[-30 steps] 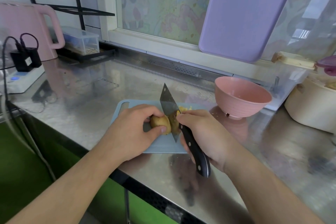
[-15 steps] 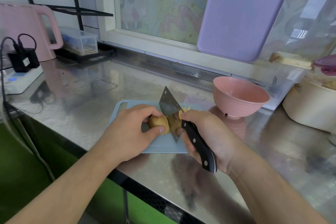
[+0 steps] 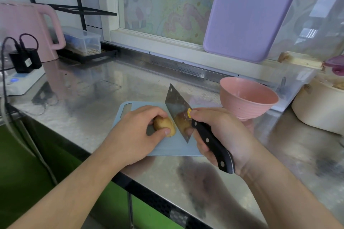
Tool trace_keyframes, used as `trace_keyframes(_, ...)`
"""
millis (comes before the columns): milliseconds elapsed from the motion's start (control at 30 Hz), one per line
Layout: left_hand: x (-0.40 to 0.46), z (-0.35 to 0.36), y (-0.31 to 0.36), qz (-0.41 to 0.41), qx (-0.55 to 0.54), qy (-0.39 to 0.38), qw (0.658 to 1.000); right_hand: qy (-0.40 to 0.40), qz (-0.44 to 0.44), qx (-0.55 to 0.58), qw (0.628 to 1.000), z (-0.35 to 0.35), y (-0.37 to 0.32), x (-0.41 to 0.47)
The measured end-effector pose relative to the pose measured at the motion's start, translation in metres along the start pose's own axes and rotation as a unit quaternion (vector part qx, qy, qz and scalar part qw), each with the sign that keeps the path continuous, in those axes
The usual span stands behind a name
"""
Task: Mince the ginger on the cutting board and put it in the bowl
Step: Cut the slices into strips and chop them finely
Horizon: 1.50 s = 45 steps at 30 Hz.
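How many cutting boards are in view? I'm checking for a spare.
2. A small pale blue plastic cutting board lies on the steel counter under the ginger; a large lilac one leans upright against the window.

We are gripping a black-handled, steel-grey cleaver (image 3: 178, 111); left of that grip, tan-yellow ginger (image 3: 163, 124) is lying on a pale blue cutting board (image 3: 173, 147); right of it, a pink bowl (image 3: 247, 98) is standing.

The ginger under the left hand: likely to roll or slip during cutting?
The ginger looks rounded and knobbly, so it could rock or roll if released. The left hand pinches it against the cutting board, probably steadying it. Its skin looks dry, not slippery.
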State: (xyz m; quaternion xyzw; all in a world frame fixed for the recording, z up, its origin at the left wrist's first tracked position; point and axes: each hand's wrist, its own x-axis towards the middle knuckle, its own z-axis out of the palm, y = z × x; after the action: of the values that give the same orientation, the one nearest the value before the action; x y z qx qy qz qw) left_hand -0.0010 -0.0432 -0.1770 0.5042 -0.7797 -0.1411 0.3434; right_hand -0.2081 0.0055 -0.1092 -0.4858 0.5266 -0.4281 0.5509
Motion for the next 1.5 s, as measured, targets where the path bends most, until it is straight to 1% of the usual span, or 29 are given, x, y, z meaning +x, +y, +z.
trace_keyframes(100,0.0,0.0,0.001,-0.001,-0.003,-0.002,1.0,-0.007,0.006,-0.002,1.0,0.0,0.001,0.0)
trace_keyframes(233,0.0,0.0,0.001,0.001,0.0,0.001,1.0,-0.005,0.031,0.031,0.999,0.003,0.001,0.002)
trace_keyframes(333,0.0,0.0,0.0,0.001,0.0,0.001,1.0,-0.01,0.047,0.018,0.999,0.005,0.005,0.003)
trace_keyframes(533,0.001,0.001,0.001,0.004,-0.007,0.0,1.0,-0.004,0.031,-0.023,0.999,0.007,0.01,0.005)
trace_keyframes(700,0.0,0.001,0.001,0.001,-0.004,0.001,1.0,0.011,0.029,0.0,1.0,0.006,0.011,0.007)
trace_keyframes(867,0.001,0.001,0.0,0.0,-0.005,0.001,1.0,0.008,0.031,0.027,0.999,0.004,0.012,0.008)
trace_keyframes(967,0.0,0.001,-0.001,-0.002,-0.005,0.001,1.0,0.011,0.019,0.034,0.999,0.003,0.011,0.007)
trace_keyframes(1100,0.0,0.001,0.0,-0.004,-0.008,0.0,1.0,0.019,-0.016,0.016,1.0,0.0,0.005,0.004)
trace_keyframes(1200,0.0,0.0,0.001,-0.005,-0.012,0.002,1.0,0.023,-0.022,0.011,0.999,0.0,0.001,0.0)
trace_keyframes(1500,0.002,0.003,-0.002,0.0,-0.031,0.014,0.999,-0.007,-0.049,-0.057,0.997,0.004,-0.004,-0.01)
